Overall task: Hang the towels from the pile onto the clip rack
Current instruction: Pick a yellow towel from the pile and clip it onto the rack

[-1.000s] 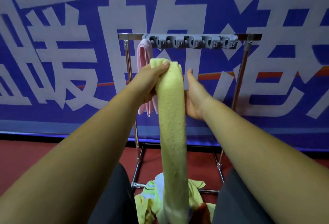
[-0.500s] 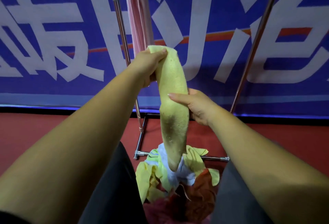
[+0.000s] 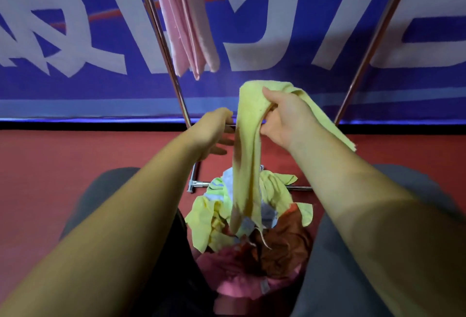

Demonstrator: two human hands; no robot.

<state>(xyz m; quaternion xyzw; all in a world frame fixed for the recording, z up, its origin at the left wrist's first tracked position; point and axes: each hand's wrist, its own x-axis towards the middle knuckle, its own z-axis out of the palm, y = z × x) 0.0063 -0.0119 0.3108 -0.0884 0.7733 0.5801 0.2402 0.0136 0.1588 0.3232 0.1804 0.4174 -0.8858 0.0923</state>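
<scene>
Towel of soft yellow terry cloth [image 3: 248,165] looks light and limp, so we judge a corner or hem the best hold. It dangles over the jumbled pile of coloured towels [image 3: 252,228]. Our right hand [image 3: 285,117] pinches its top fold; our left hand [image 3: 214,132] sits beside it, fingers loosely apart, contact unclear.
</scene>
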